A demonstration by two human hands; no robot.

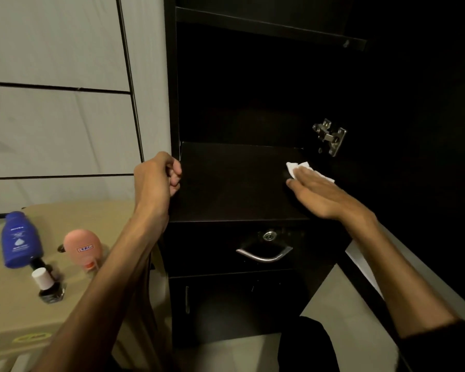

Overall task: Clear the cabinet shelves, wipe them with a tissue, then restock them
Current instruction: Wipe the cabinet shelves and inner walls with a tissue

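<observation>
right hand (pixel 317 191) flat, pressing tissue (pixel 301 167) (under fingers) | left hand (pixel 156 178) curled, empty

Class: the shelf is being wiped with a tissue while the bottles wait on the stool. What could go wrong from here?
1. The right hand presses the thin tissue flat on the shelf; it may tear or shed bits.
2. The metal hinge sits just beyond the tissue; a wide stroke might snag it.
3. The left forearm passes close to the pink bottle and could knock it.
</observation>
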